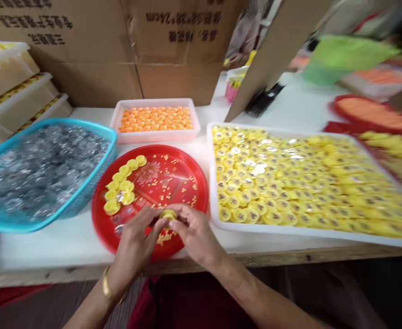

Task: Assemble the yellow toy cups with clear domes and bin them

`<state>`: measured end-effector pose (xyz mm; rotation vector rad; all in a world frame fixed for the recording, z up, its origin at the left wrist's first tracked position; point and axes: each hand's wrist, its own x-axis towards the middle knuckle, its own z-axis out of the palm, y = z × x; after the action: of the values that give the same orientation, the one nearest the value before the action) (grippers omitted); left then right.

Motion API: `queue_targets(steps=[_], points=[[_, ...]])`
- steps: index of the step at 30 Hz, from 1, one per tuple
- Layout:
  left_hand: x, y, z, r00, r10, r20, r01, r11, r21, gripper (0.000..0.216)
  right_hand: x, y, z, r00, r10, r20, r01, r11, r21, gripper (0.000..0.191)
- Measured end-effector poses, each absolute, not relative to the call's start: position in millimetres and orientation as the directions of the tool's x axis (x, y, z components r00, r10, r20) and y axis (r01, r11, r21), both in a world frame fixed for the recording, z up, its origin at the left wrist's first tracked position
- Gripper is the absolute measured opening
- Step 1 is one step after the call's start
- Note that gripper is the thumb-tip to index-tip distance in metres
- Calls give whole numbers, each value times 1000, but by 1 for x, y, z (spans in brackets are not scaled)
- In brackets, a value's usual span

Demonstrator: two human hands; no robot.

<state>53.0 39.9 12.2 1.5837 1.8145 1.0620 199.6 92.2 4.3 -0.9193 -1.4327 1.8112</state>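
Observation:
Over the front of a red round tray (187, 169), my left hand (140, 233) and my right hand (195, 230) meet around one small round yellow plastic piece (168, 214). Fingers and thumbs of both hands pinch it from either side. On the tray's left part lie several similar yellow cups (120, 183) in a loose cluster, with a few clear round pieces (119, 230) near them. Tiny pale yellow bits (164, 183) are scattered over the tray's middle and right, and some sit just under my fingers.
A blue basket (113, 137) of clear plastic pieces stands left, below stacked tubs (2, 100). Behind the tray is a pink-white bin (118, 109) of orange pieces. A large white tray (212, 183) of yellow pieces lies right. Cardboard boxes (94, 68) wall the back.

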Motion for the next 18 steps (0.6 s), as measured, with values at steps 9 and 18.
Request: queue_targets(steps=[9,18], points=[[27,51,-10,-302,953,-13,477,163,863,50,296,198,51,-33,980,-198,110,-193,-975,24],[-3,42,-43,-295,954,-59,613,236,754,46,391,378,44,502,858,-112,410,-350,-842,22]])
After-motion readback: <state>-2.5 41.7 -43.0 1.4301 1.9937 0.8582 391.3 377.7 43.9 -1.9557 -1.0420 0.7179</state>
